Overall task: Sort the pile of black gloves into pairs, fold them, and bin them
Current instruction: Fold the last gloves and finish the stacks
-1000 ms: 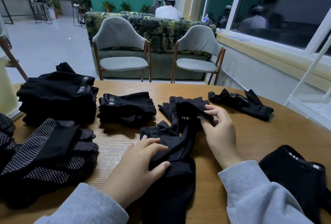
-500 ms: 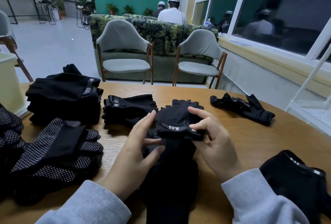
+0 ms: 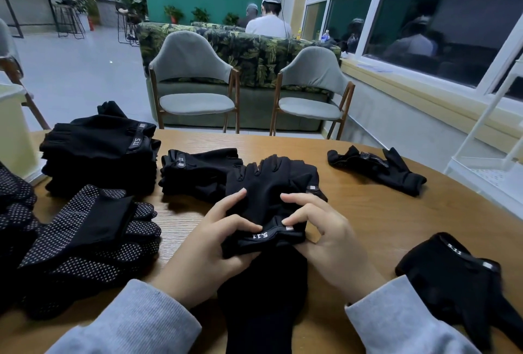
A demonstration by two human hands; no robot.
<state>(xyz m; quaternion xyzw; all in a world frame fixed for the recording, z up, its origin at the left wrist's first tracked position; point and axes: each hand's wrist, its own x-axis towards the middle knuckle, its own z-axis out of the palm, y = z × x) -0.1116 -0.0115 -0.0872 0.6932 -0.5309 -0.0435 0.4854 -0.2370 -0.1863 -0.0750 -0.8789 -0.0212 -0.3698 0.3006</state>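
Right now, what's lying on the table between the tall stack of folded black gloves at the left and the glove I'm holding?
In the head view, a smaller folded black glove bundle lies between the tall stack and the held black glove, beside both.

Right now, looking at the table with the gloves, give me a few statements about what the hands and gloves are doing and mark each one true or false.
1. Both hands grip the same black glove with the 5.11 strap. True: the left hand and right hand pinch its cuff end.
2. The tall stack of folded gloves sits at the table's right edge. False: it is at the far left.
3. The dotted gloves lie left of the left hand. True.
4. The loose glove at the far right is being touched by the right hand. False: it lies apart, untouched.
5. The two grey chairs across the table are occupied. False: both seats are empty.
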